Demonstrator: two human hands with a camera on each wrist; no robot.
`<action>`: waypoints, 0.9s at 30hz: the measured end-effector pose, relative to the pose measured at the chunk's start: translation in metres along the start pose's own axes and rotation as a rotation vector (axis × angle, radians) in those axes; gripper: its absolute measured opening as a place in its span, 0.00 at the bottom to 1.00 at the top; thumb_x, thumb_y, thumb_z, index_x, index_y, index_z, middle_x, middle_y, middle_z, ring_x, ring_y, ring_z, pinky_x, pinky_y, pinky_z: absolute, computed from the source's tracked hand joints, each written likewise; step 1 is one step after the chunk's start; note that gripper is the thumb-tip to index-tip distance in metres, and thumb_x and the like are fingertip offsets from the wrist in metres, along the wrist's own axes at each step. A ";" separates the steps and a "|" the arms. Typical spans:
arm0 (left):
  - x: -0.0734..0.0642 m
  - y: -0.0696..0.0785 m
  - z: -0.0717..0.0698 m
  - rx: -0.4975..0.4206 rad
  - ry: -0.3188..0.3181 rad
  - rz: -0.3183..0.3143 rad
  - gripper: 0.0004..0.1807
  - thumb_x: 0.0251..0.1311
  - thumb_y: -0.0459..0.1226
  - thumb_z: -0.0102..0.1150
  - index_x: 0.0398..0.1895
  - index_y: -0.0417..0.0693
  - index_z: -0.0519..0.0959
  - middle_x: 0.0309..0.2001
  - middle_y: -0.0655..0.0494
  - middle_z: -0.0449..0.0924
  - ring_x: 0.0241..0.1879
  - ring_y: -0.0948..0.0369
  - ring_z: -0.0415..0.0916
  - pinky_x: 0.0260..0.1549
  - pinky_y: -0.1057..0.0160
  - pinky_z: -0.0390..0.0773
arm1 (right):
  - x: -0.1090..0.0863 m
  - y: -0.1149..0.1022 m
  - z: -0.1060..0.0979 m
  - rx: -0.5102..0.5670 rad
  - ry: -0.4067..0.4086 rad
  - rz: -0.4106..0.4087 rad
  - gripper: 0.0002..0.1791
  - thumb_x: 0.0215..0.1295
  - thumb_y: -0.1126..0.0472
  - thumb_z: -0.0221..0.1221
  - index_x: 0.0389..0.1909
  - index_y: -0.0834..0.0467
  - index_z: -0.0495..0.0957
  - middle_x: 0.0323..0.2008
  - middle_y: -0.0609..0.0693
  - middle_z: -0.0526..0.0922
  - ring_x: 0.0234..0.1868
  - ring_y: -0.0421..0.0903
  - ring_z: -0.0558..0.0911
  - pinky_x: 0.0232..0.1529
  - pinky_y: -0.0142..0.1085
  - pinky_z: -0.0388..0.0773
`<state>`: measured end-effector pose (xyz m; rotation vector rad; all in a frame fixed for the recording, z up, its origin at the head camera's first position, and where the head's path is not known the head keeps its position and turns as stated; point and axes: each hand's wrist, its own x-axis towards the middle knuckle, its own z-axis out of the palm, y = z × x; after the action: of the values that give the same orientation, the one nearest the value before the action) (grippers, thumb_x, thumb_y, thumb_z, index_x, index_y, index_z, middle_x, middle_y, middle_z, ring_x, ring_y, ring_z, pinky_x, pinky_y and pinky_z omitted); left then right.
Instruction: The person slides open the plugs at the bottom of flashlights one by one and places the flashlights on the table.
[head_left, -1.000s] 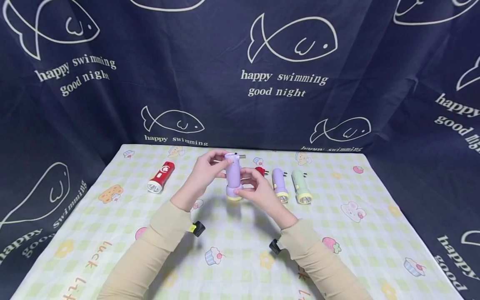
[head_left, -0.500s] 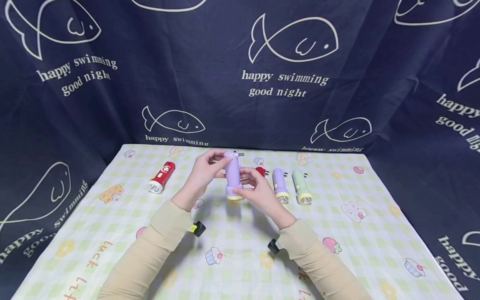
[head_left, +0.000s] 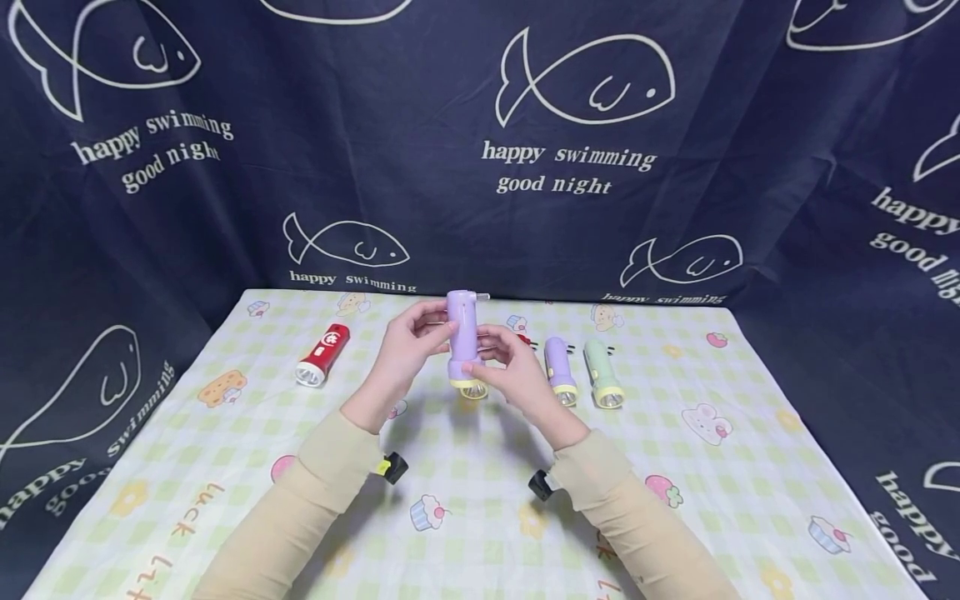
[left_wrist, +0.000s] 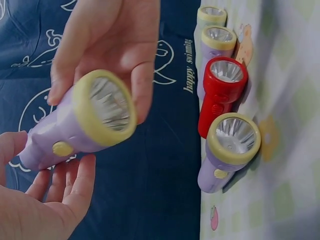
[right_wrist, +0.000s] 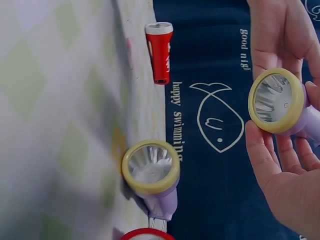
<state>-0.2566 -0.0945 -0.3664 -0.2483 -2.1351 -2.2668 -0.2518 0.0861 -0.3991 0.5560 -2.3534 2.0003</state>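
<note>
Both hands hold one purple flashlight (head_left: 464, 333) above the table, tail up and lamp down. My left hand (head_left: 405, 346) pinches its upper body near the tail, where metal plug prongs stick out. My right hand (head_left: 517, 371) grips it lower down, thumb by the yellow-rimmed head. In the left wrist view its lens (left_wrist: 111, 105) and yellow switch (left_wrist: 63, 148) show. Behind the held one, a second purple flashlight (left_wrist: 220, 170) lies on the table, hidden in the head view. A red flashlight (left_wrist: 223, 92) lies beside it, mostly covered by my right hand in the head view.
Another purple flashlight (head_left: 559, 367) and a green one (head_left: 602, 371) lie to the right. A red flashlight with a white rim (head_left: 324, 354) lies at the left. The table wears a checked cloth (head_left: 480, 550); a dark blue curtain (head_left: 450, 108) hangs behind it.
The held flashlight has risen slightly and tilted, so its lens now shows under the yellow rim. Both hands keep their hold on it. The flashlights on the table have not moved.
</note>
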 end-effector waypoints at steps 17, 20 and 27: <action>-0.006 -0.017 -0.007 -0.002 0.060 0.006 0.25 0.56 0.31 0.63 0.59 0.44 0.71 0.50 0.43 0.76 0.42 0.61 0.78 0.40 0.63 0.83 | 0.011 -0.004 0.012 0.142 -0.004 0.145 0.27 0.56 0.66 0.64 0.58 0.62 0.71 0.49 0.61 0.80 0.43 0.44 0.81 0.47 0.33 0.80; -0.005 -0.020 -0.009 0.003 0.072 -0.008 0.25 0.57 0.31 0.63 0.59 0.44 0.71 0.51 0.42 0.76 0.42 0.62 0.79 0.39 0.63 0.83 | 0.013 -0.002 0.015 0.161 -0.012 0.169 0.26 0.57 0.66 0.64 0.58 0.62 0.71 0.49 0.61 0.80 0.42 0.43 0.82 0.45 0.33 0.80; -0.001 -0.025 -0.013 0.019 0.097 -0.054 0.25 0.57 0.31 0.62 0.59 0.44 0.71 0.51 0.43 0.76 0.41 0.62 0.79 0.40 0.63 0.83 | 0.017 0.004 0.021 0.166 -0.014 0.193 0.26 0.57 0.65 0.64 0.58 0.61 0.72 0.48 0.60 0.80 0.41 0.44 0.82 0.42 0.33 0.81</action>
<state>-0.2597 -0.1055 -0.3919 -0.0797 -2.1396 -2.2350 -0.2645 0.0620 -0.4034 0.3584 -2.3450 2.2947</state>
